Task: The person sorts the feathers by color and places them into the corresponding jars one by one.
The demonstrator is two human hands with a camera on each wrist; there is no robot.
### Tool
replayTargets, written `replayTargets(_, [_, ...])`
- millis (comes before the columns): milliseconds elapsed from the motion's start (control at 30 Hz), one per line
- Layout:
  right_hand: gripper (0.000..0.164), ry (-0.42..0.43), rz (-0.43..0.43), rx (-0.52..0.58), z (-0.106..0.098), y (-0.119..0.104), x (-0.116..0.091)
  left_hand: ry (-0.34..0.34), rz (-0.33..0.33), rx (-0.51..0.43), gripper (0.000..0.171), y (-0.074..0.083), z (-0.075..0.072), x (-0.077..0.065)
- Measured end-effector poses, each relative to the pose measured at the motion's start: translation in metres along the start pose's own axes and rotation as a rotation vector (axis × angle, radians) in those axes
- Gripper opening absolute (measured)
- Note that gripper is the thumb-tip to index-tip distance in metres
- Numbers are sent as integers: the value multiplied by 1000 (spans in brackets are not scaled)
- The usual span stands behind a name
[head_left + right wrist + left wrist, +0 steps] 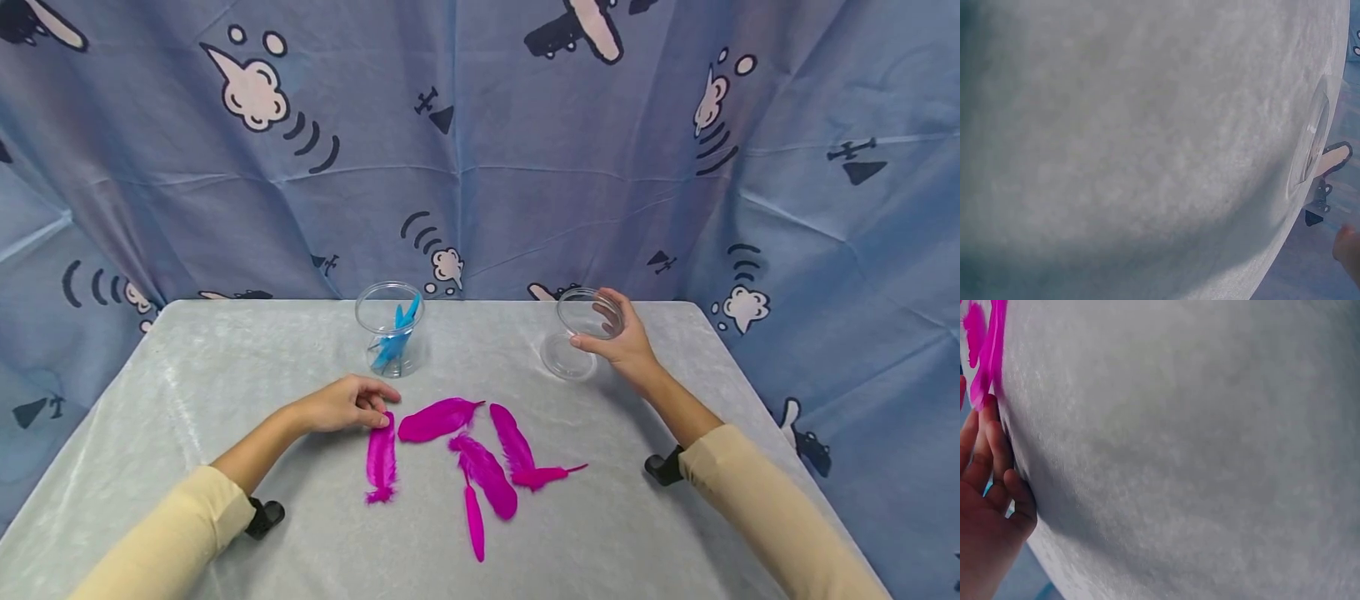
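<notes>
My left hand [347, 405] pinches the upper end of a magenta feather [381, 460] between thumb and fingertips. In the left wrist view, the fingers [999, 447] meet magenta feather [984, 381] at the left edge. On the right, my right hand [626, 346] grips a clear plastic cup [567, 357] near its rim, thumb in front and fingers behind. The cup stands on the table and looks empty. Only part of it, the transparent base [1311, 147], shows at the right edge of the right wrist view, with a fingertip [1347, 244] below.
Several more magenta feathers [441, 419] lie loosely across the middle of the grey cloth-covered table [600, 533]. Behind my left hand stands another clear cup [390, 329] with blue feathers [394, 340] in it. A blue patterned curtain [480, 150] hangs behind the table.
</notes>
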State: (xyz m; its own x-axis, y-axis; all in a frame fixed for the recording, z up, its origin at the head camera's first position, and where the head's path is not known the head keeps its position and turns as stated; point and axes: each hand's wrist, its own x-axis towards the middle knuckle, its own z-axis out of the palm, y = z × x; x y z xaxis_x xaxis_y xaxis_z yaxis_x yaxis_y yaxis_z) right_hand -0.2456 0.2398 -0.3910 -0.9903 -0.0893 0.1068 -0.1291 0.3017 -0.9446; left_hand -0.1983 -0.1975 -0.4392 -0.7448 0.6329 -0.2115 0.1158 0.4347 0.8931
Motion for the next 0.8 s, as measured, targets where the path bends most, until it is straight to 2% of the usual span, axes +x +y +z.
replayTargets(233, [92,11,10,6,0,3,1,-24,12,13,27,2,1,-1])
replayTargets(400, [94,8,4,6,0,4,0,-18,-1,17,26,7,-2,-3])
replayTargets(633, [94,10,12,15,-1,2,0,-4,33,14,31,27,-7,-2])
replayTargets(800, [94,10,16,21,-1,3,1,-21,40,31,31,45,-12,-1])
